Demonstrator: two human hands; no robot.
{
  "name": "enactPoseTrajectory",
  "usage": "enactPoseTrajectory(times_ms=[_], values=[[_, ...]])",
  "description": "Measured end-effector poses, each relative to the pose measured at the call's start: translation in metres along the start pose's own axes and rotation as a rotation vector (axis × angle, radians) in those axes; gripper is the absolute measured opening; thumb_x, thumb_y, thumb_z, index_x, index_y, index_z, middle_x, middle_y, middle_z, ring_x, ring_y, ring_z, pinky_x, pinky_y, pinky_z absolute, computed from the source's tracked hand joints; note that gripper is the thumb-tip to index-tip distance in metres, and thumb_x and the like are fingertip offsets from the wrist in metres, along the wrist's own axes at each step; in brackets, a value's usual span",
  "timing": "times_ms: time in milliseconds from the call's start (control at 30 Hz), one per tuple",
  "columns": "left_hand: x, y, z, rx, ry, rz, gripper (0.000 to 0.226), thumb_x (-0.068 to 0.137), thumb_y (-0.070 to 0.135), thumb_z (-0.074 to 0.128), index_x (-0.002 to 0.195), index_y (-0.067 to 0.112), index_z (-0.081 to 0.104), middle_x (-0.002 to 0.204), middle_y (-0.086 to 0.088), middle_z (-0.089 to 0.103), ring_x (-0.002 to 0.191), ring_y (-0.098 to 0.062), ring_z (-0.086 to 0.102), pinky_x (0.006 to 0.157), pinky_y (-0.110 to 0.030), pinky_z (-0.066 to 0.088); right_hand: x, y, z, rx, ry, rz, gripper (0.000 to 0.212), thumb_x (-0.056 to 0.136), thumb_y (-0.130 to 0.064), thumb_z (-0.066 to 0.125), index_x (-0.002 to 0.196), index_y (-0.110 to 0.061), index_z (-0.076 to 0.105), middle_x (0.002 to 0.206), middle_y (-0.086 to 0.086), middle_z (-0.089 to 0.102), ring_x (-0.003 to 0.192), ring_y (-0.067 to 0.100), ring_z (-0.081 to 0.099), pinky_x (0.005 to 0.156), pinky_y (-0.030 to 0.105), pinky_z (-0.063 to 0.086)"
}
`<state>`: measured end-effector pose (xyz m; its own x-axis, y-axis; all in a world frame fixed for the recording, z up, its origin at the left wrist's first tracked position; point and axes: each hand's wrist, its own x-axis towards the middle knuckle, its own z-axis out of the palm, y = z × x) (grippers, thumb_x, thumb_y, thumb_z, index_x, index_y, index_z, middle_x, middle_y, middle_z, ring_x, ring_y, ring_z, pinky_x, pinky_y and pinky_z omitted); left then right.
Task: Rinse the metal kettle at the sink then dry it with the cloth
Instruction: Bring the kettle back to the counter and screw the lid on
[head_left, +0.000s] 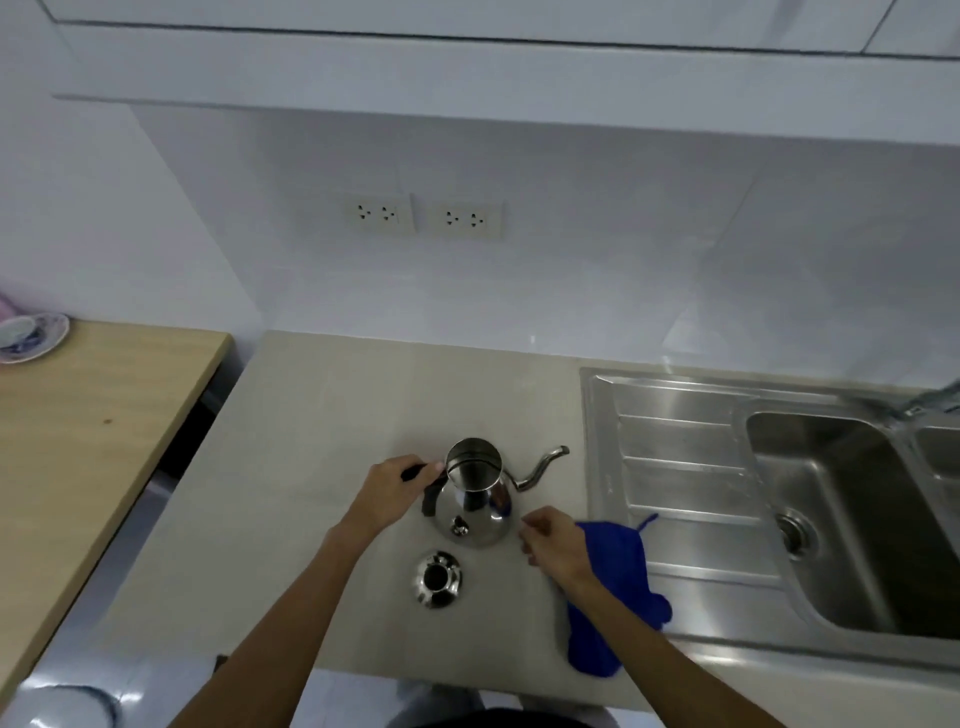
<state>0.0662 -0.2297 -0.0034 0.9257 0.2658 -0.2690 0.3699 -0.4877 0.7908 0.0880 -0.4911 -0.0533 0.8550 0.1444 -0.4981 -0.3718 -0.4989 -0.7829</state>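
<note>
The metal kettle (474, 499) stands upright on the beige counter, its top uncovered and its thin spout pointing right. My left hand (395, 488) grips its black handle on the left side. The kettle's lid (438, 579) lies on the counter just in front of it. My right hand (553, 545) hovers right of the kettle with loosely curled fingers and holds nothing. Under my right wrist lies the blue cloth (618, 587), spread across the counter's edge and the sink's drainboard.
The steel sink (841, 499) with drainboard and basin fills the right side, its tap at the far right edge. A wooden table (78, 431) with a cup and saucer (31, 335) stands to the left. Wall sockets (423, 214) sit on the back wall.
</note>
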Motion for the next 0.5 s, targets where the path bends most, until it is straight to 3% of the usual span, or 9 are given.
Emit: enactPoseTrajectory(times_ms=[100, 200, 300, 367, 500], values=[[0.006, -0.009, -0.003, -0.002, -0.041, 0.028, 0.05, 0.09, 0.057, 0.064, 0.082, 0.009, 0.074, 0.077, -0.012, 0.072, 0.061, -0.009, 0.056, 0.059, -0.019, 0.041, -0.027, 0.0, 0.03, -0.139, -0.035, -0.11, 0.01, 0.091, -0.023, 0.068, 0.091, -0.032, 0.063, 0.085, -0.012, 0.07, 0.08, 0.001, 0.066, 0.073, 0.023, 0.057], [0.01, -0.015, -0.004, -0.031, -0.042, 0.048, 0.056, 0.086, 0.062, 0.064, 0.075, 0.008, 0.071, 0.065, -0.006, 0.066, 0.056, -0.01, 0.054, 0.06, -0.024, 0.041, -0.045, 0.003, 0.066, -0.246, -0.067, -0.186, 0.024, 0.091, -0.033, 0.067, 0.113, -0.025, 0.063, 0.1, -0.018, 0.064, 0.093, -0.001, 0.062, 0.077, 0.012, 0.048], [0.012, -0.013, -0.006, -0.016, -0.06, 0.054, 0.052, 0.09, 0.054, 0.066, 0.07, 0.006, 0.066, 0.055, 0.007, 0.053, 0.049, -0.003, 0.044, 0.052, -0.015, 0.035, -0.051, 0.007, 0.097, -0.315, -0.021, -0.219, 0.042, 0.087, -0.042, 0.067, 0.123, -0.02, 0.062, 0.115, -0.008, 0.063, 0.104, 0.008, 0.06, 0.088, 0.02, 0.049], [0.012, -0.014, -0.007, -0.007, -0.081, 0.063, 0.053, 0.09, 0.054, 0.065, 0.072, 0.005, 0.065, 0.057, 0.005, 0.053, 0.051, -0.006, 0.045, 0.051, -0.015, 0.035, -0.049, 0.009, 0.112, -0.347, -0.004, -0.219, 0.046, 0.083, -0.043, 0.069, 0.122, -0.02, 0.062, 0.118, -0.004, 0.063, 0.107, 0.012, 0.058, 0.092, 0.023, 0.047], [0.014, -0.017, -0.006, 0.005, -0.102, 0.058, 0.054, 0.09, 0.057, 0.063, 0.071, 0.006, 0.062, 0.06, 0.003, 0.055, 0.056, -0.012, 0.049, 0.058, -0.026, 0.038, -0.044, 0.018, 0.134, -0.389, 0.068, -0.199, 0.051, 0.074, -0.044, 0.075, 0.118, -0.022, 0.063, 0.118, -0.002, 0.064, 0.105, 0.014, 0.057, 0.091, 0.023, 0.046]])
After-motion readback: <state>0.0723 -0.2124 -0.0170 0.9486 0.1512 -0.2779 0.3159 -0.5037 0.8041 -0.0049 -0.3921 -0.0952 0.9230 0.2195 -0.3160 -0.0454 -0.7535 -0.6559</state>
